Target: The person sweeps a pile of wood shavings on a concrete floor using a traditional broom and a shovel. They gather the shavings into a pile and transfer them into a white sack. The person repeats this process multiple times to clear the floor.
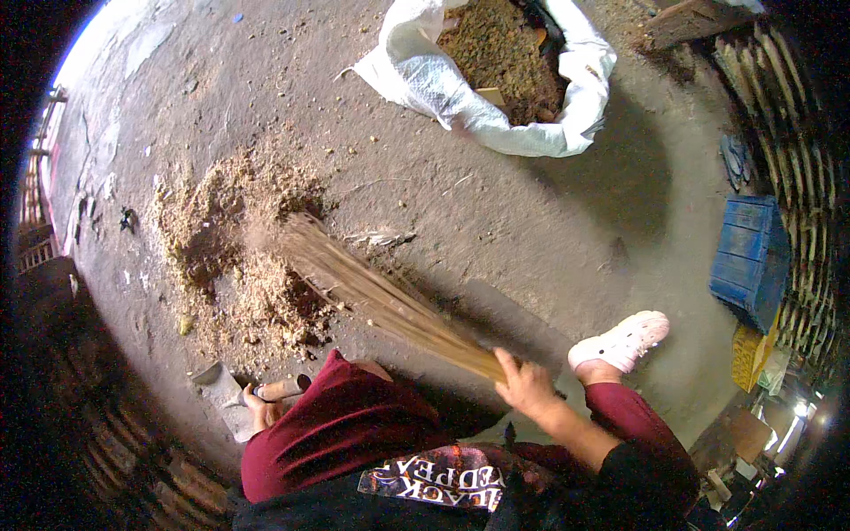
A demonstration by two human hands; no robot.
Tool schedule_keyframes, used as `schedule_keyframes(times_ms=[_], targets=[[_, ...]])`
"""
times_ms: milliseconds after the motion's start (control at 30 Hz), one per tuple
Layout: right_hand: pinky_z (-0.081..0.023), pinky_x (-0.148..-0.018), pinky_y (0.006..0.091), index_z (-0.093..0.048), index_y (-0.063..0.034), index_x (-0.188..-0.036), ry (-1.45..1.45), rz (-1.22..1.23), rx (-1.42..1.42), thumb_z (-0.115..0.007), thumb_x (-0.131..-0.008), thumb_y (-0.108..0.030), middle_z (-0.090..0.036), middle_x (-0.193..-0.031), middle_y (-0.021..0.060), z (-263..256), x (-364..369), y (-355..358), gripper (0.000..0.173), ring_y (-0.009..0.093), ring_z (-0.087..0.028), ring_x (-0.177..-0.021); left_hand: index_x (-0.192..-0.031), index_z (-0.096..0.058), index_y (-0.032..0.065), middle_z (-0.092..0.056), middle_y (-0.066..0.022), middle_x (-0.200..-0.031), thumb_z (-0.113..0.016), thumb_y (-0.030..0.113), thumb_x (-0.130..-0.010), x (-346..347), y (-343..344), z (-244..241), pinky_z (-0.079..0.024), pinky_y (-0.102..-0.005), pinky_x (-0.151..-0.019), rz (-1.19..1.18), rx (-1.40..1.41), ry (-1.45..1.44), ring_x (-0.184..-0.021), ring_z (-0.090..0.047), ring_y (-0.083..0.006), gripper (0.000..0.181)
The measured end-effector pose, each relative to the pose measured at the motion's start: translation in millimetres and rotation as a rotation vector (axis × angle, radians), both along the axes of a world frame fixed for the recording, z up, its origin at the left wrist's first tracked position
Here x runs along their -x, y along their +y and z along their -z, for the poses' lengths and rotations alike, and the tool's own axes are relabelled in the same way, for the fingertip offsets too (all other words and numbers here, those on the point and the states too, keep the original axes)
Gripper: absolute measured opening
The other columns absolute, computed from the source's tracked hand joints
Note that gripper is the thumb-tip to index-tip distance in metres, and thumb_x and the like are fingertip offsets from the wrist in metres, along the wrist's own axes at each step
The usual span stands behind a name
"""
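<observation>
My right hand (531,388) is closed around the bound end of a stick broom (392,299). The broom slants up to the left, and its blurred tips touch a loose pile of tan, crumbly material (232,312) on the floor. Beside my bent knee, my left hand (261,410) grips a metal scoop (222,388) near the base of its wooden handle (284,387). The scoop's blade lies low by the pile's near edge; the knee hides part of my wrist.
Ahead, a white woven sack (431,83) stands with its rim rolled down, holding brown crumbly matter (505,60). A blue plastic crate (742,252) and a yellow box (750,355) sit by a slatted wall (797,199) at right. My foot wears a pale clog (621,342).
</observation>
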State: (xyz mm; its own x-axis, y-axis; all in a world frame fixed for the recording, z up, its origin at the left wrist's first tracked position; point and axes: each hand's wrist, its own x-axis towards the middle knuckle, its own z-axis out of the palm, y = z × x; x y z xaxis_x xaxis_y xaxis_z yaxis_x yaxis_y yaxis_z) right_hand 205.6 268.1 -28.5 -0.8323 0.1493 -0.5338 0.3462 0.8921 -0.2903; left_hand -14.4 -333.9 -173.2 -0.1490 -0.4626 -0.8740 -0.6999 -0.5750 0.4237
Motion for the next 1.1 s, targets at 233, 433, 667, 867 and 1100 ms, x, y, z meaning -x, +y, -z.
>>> schedule_keyframes(times_ms=[233, 433, 667, 867, 1100], targets=[[-0.049, -0.061, 0.0426, -0.035, -0.0178, -0.131, 0.073, -0.152, -0.022, -0.065, -0.075, -0.035, -0.057, -0.083, 0.0124, -41, 50, 118, 0.066, 0.033, -0.059, -0.070, -0.103, -0.046, 0.0045, -0.053, -0.0034, -0.077, -0.062, 0.025, -0.074, -5, 19, 4, -0.044, -0.0302, -0.059, 0.011, -0.028, 0.027, -0.064, -0.051, -0.0153, 0.038], [-0.043, -0.084, 0.0422, -0.035, -0.0163, -0.133, 0.006, -0.327, 0.016, -0.067, -0.074, -0.027, -0.053, -0.106, 0.0154, -116, 97, 198, 0.068, 0.032, -0.052, -0.098, -0.105, -0.046, 0.0040, -0.053, -0.0032, -0.078, -0.063, 0.023, -0.075, -54, 23, -11, -0.044, -0.0293, -0.058, -0.002, -0.010, 0.017, -0.065, -0.051, -0.0145, 0.040], [-0.042, -0.088, 0.0412, -0.050, -0.0135, -0.123, -0.282, -0.503, -0.008, -0.065, -0.076, -0.029, -0.059, -0.108, 0.0148, -122, 128, 287, 0.052, 0.032, -0.053, -0.104, -0.108, -0.046, 0.0034, -0.053, -0.0030, -0.079, -0.064, 0.021, -0.075, -131, 53, -46, -0.044, -0.0283, -0.058, 0.079, 0.115, -0.099, -0.065, -0.051, -0.0135, 0.042], [-0.048, -0.080, 0.0378, -0.047, -0.0031, -0.121, 0.460, 0.323, 0.260, -0.059, -0.082, -0.038, -0.061, -0.104, 0.0202, -21, 236, 407, 0.054, 0.027, -0.062, -0.092, -0.115, -0.042, 0.0023, -0.053, -0.0031, -0.085, -0.063, 0.019, -0.076, -85, 169, -107, -0.043, -0.0261, -0.061, 0.627, 0.593, 0.088, -0.071, -0.050, -0.0117, 0.047], [-0.046, -0.078, 0.0388, -0.040, -0.0015, -0.126, 0.214, 0.639, 0.437, -0.054, -0.081, -0.054, -0.055, -0.112, 0.0185, 10, 332, 453, 0.071, 0.024, -0.057, -0.091, -0.114, -0.044, 0.0016, -0.055, -0.0056, -0.097, -0.053, 0.013, -0.088, 79, 441, -245, -0.041, -0.0242, -0.077, 1.437, 0.547, 0.701, -0.087, -0.051, -0.0116, 0.030]])
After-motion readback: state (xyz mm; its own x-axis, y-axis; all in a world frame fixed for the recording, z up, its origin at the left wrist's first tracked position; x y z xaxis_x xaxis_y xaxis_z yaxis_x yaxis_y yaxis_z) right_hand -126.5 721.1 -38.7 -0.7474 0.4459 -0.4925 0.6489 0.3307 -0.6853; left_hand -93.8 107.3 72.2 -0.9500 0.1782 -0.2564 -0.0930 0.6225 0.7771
